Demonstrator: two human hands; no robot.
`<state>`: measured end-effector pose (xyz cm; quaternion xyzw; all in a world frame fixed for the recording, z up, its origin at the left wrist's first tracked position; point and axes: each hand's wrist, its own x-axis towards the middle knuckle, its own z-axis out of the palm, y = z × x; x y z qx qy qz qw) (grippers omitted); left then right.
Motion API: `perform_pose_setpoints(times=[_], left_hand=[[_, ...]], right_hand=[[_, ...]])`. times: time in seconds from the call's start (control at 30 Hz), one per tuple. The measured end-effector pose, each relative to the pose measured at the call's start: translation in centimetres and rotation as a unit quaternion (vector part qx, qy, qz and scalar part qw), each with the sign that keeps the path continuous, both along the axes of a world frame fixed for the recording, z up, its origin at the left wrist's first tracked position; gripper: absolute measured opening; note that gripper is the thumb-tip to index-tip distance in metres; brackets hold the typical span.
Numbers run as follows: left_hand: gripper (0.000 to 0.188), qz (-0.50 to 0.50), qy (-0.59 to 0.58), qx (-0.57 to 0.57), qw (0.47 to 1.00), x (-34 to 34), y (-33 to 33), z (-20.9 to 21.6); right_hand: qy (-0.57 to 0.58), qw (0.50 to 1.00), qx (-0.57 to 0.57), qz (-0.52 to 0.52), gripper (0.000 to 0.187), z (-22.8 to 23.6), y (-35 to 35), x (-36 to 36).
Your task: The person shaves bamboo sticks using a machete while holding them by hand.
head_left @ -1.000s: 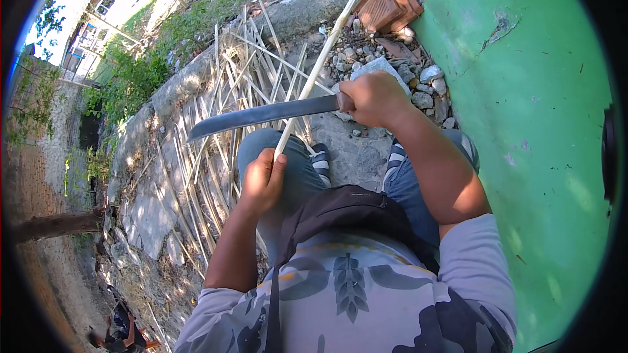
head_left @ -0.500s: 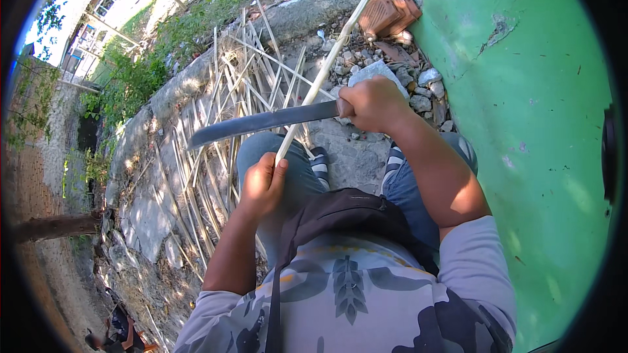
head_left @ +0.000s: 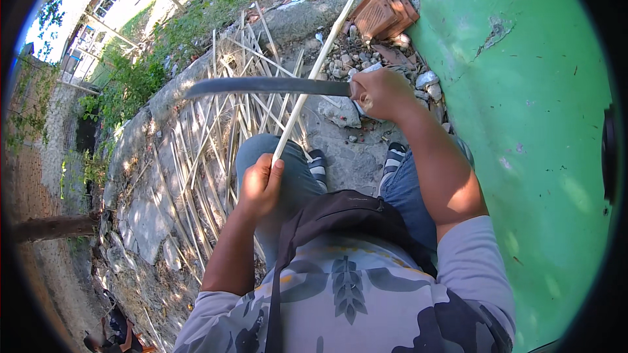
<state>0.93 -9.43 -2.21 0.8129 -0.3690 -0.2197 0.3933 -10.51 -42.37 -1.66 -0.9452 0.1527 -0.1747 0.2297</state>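
Observation:
My left hand is closed round the near end of a long pale wooden stick, which slants up and away to the right. My right hand grips the handle of a machete. Its dark blade points left and crosses the stick, seen from above, well beyond my left hand. Whether the edge touches the wood I cannot tell. The blade's tip reaches over the far side of a heap of similar pale sticks on the ground.
Grey stones and rubble lie past my feet, with stacked orange roof tiles behind. A green painted surface runs along the right. Green shrubs grow at the left. Another person is at the lower left corner.
My right hand and the machete have moved away from me along the stick, and the blade lies more level. The stick's far end has swung slightly left. My left hand has barely moved.

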Motion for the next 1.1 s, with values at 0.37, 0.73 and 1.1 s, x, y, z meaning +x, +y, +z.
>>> perform_pose_setpoints(times=[0.37, 0.73, 1.1], left_hand=[[0.029, -0.009, -0.029, -0.008, 1.000, -0.2, -0.1, 0.1], [0.033, -0.008, -0.061, 0.008, 0.998, -0.3, 0.3, -0.3], [0.037, -0.012, -0.096, 0.076, 0.992, -0.5, -0.3, 0.6]], right_hand=[[-0.007, 0.976, 0.106, -0.191, 0.020, -0.4, -4.1, -0.5], [0.047, 0.994, 0.043, -0.090, 0.013, 0.7, -3.2, -0.5], [0.044, 0.998, -0.045, -0.028, 0.014, 0.3, -1.4, -0.6]])
